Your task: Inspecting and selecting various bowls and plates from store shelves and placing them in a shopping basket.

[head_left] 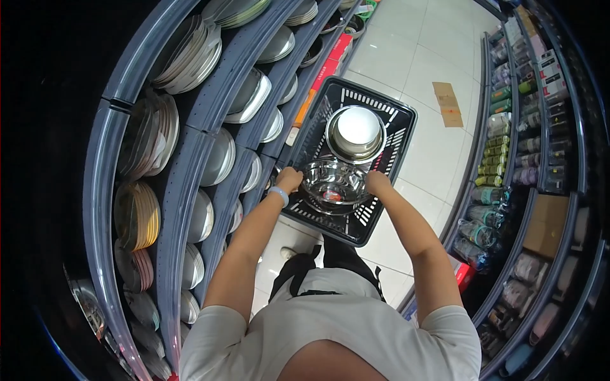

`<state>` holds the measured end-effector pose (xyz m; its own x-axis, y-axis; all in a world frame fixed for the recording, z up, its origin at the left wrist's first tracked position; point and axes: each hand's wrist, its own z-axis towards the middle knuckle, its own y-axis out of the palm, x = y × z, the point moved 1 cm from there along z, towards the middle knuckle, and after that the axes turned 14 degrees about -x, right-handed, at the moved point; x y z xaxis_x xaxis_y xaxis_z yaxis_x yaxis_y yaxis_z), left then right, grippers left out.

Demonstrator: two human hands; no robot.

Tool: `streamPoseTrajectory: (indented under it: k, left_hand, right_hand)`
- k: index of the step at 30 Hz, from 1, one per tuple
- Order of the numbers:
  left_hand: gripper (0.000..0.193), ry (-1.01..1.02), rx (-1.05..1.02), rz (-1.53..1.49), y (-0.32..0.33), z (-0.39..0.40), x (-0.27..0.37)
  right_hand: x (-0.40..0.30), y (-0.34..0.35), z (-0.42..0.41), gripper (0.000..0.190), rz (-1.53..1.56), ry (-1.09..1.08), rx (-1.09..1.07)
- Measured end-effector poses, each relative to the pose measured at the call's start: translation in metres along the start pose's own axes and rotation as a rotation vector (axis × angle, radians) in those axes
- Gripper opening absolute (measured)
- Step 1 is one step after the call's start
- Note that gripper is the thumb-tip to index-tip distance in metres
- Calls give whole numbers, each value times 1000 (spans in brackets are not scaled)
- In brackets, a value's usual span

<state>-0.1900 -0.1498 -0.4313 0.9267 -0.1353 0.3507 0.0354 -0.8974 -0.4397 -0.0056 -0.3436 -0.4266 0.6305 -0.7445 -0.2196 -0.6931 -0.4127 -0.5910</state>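
A shiny stainless steel basin (335, 178) with a red sticker inside is held between my two hands over the near half of a black plastic shopping basket (403, 147). My left hand (289, 180), a pale band on its wrist, grips the basin's left side. On the opposite side my right hand (377, 183) grips it too; my hands hide the gripped parts. Another round metal vessel (358, 126) sits in the basket's far half, its pale round surface reflecting the light. I cannot tell whether the held basin touches the basket's bottom.
Grey shelving (195, 138) on the left holds stacked plates or lids (138, 216) in several rows. Red boxes (333, 57) line its lower level. Right-hand shelves (517, 205) carry packaged goods and bottles (481, 233). Flattened cardboard (447, 105) lies on the tiled floor (429, 66).
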Motion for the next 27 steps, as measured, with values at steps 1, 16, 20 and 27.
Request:
streamPoseTrajectory:
  k: [1, 16, 20, 27]
  left_hand:
    - [28, -23, -41, 48, -2, -9, 16]
    - [23, 67, 53, 569, 8, -14, 18]
    - [23, 79, 74, 595, 10, -21, 14]
    - [50, -18, 44, 203, 27, -11, -6]
  right_hand:
    - [6, 4, 5, 22, -19, 6, -18]
    - [-7, 13, 16, 24, -42, 37, -110]
    - [-10, 14, 10, 24, -26, 61, -122]
    - [-7, 40, 25, 24, -61, 15, -183]
